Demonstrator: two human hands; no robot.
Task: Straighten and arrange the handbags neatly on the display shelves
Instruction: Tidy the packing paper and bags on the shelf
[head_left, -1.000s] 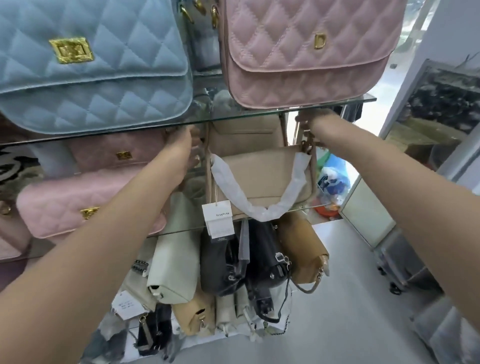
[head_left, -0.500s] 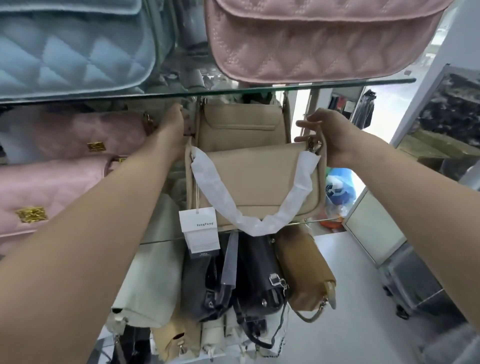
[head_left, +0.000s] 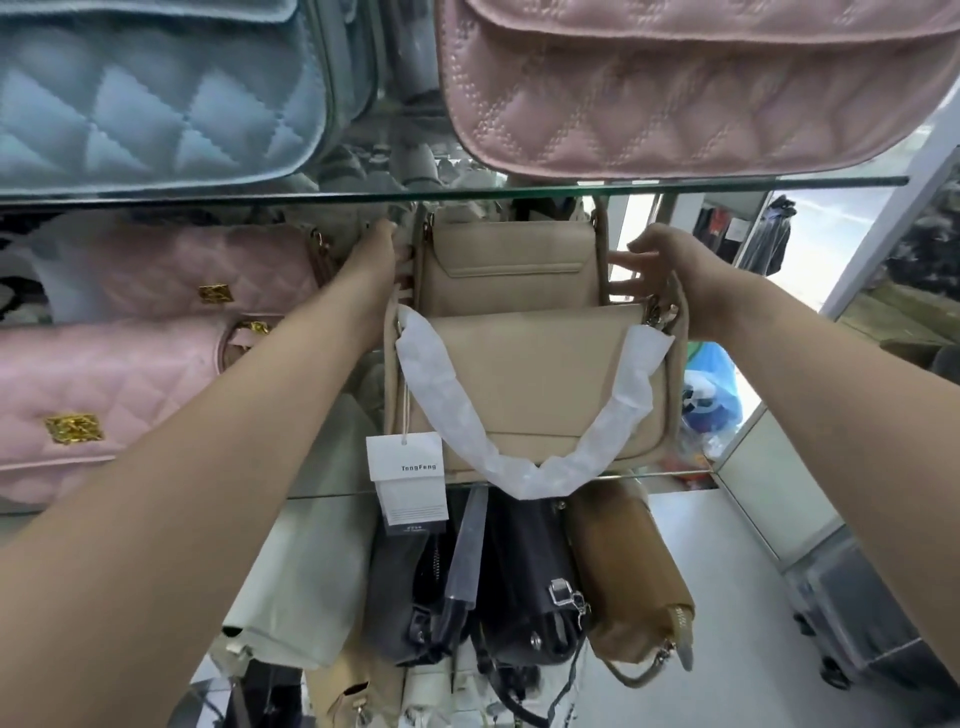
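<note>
Beige handbag (head_left: 530, 384) | tag (head_left: 408, 460) reads TongFeng | left hand (head_left: 382, 260) grip unclear | right hand (head_left: 670, 270) grip wide

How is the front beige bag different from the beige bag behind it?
The front beige bag has a white paper-wrapped strap draped across it and a tag hanging down; the rear beige bag shows neither. The front beige bag is in full view at the glass shelf edge; the rear beige bag is half hidden behind it. Both are beige, upright, with flaps.
</note>
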